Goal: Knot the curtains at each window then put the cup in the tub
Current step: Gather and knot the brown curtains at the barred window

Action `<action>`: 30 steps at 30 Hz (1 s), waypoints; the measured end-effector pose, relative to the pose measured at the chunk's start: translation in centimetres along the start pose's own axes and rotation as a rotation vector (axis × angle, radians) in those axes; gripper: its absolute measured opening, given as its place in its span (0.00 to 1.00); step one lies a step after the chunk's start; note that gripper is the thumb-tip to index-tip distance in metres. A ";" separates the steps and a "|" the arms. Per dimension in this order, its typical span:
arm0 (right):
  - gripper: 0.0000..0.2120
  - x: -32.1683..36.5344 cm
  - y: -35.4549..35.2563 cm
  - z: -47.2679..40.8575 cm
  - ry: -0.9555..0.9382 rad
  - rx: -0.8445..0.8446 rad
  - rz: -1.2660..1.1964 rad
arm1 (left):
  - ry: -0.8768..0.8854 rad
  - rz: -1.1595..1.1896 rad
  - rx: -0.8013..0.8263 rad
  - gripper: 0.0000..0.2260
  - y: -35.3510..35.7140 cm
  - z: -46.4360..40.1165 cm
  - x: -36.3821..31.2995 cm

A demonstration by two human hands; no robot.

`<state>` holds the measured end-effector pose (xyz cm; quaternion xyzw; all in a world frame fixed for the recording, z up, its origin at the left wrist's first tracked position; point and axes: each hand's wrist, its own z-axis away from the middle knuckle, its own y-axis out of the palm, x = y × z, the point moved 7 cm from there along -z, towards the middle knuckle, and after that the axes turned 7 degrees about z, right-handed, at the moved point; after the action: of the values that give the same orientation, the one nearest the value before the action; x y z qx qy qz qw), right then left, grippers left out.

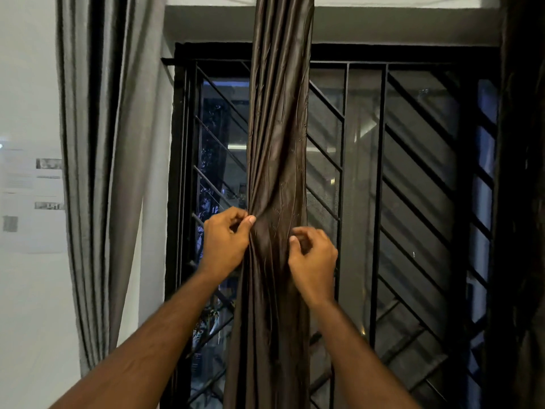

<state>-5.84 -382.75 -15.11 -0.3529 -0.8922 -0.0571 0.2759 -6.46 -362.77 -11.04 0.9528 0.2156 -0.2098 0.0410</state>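
A dark brown satin curtain (278, 119) hangs gathered into one column down the middle of the window. It narrows and twists at hand height. My left hand (225, 242) pinches the curtain's left edge between thumb and fingers. My right hand (312, 258) sits on the right side with curled fingers pinching a fold of the same fabric. No cup or tub is in view.
A grey curtain (103, 172) hangs at the left against a white wall (26, 84) with papers stuck on it. Behind the brown curtain is a window with a black metal grille (383, 187). Another dark curtain (522, 202) hangs at the far right.
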 end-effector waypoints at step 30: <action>0.13 -3.9 2.6 -3.1 0.365 -0.075 -0.245 | 0.013 -0.006 0.020 0.06 -0.1 -1.1 2.9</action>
<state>-0.40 -384.02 -14.84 -0.2357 -0.8609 -0.1865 0.4105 -3.67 -361.33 -11.24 0.9539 0.2165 -0.2058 0.0294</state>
